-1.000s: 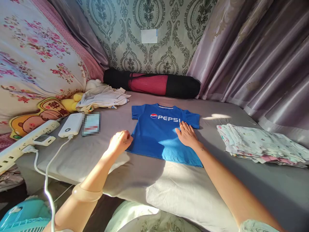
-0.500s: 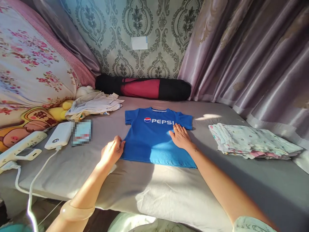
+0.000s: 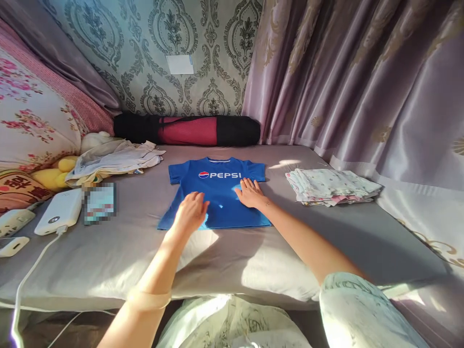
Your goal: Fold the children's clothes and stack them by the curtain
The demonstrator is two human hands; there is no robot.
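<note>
Left hand (image 3: 191, 211) moved inward over shirt (image 3: 222, 192), grip unclear; right hand (image 3: 251, 195) open on it, cloth stack (image 3: 331, 186) nearby.

A smooth, pale cream, rounded bangle (image 3: 149, 298) circles the left forearm; a loose, pale green fabric sleeve (image 3: 357, 304) with thin grey-green line patterning covers the right upper arm; a matching pale green patterned garment (image 3: 235, 324) shows at the lap; a small dark marking (image 3: 267, 204) sits at the right wrist.

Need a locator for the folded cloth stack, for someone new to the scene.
Find the grey bed. Right of the blue shirt sits a squared stack: white printed cloth, pink showing low in its edge, neater than the rumpled pile at left.
</note>
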